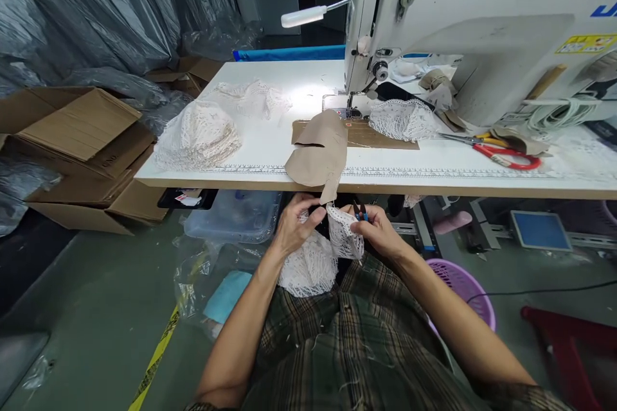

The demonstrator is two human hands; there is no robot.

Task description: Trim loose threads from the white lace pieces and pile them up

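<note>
My left hand [299, 226] is closed on white lace fabric [311, 266], which hangs down onto my lap below the table edge. Fingers of my right hand [373, 230] pinch another part of the lace, and small blue-handled thread snips [359, 210] sit in the same hand with their dark tips pointing up. A beige fabric piece [321, 151] lies over the table's front edge, its narrow end reaching down to the lace between my hands. Behind it stands the white sewing machine [463, 32], its needle area just past the beige piece.
On the white table [270, 154] are a lace pile [197, 135], more lace [402, 119] by the machine, and red-handled scissors [506, 157]. Cardboard boxes [81, 135] stand left. A plastic bin [231, 215] is under the table, a purple basket [463, 289] at right.
</note>
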